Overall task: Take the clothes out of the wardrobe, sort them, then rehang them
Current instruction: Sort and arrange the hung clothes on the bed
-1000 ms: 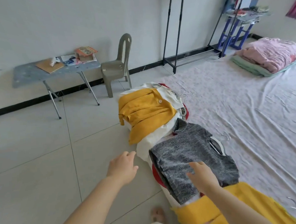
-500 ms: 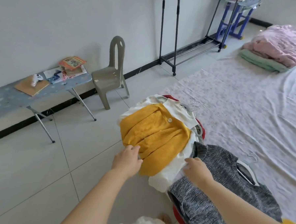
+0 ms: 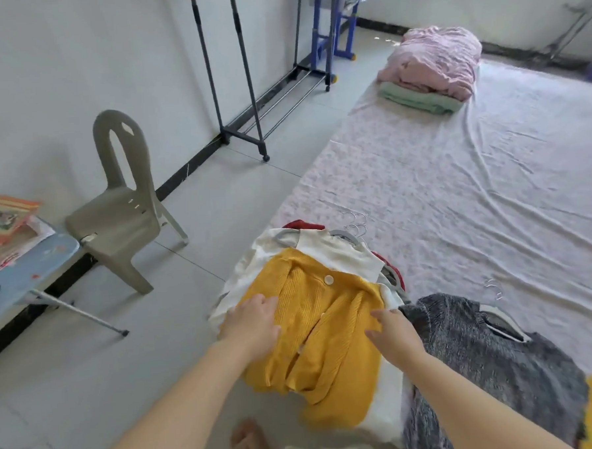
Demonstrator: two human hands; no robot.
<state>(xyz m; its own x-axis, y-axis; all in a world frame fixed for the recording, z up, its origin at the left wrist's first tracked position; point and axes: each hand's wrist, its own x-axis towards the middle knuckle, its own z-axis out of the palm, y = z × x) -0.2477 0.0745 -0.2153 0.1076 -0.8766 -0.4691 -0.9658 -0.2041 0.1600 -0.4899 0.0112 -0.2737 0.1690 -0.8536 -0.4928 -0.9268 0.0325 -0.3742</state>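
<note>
Both hands rest on the yellow cardigan (image 3: 322,329), left hand (image 3: 251,321) at nine o'clock, right hand (image 3: 393,332) at three, gray top (image 3: 494,361) beside it.

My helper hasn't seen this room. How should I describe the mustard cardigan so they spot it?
Find the big pale sheet; a clothes pile lies at its near left edge. The mustard cardigan tops it: ribbed, white-buttoned, unlike the grey top beside it.

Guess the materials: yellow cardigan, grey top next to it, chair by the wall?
Yellow cardigan: ribbed knit, matte, probably cotton or acrylic yarn; vertical ribs and soft folds show.
Grey top: mottled knit or jersey, matte; dark and light fleck, fibre unclear.
Chair: moulded plastic, grey-beige, slight sheen; one-piece shape with a cut-out back.
</note>
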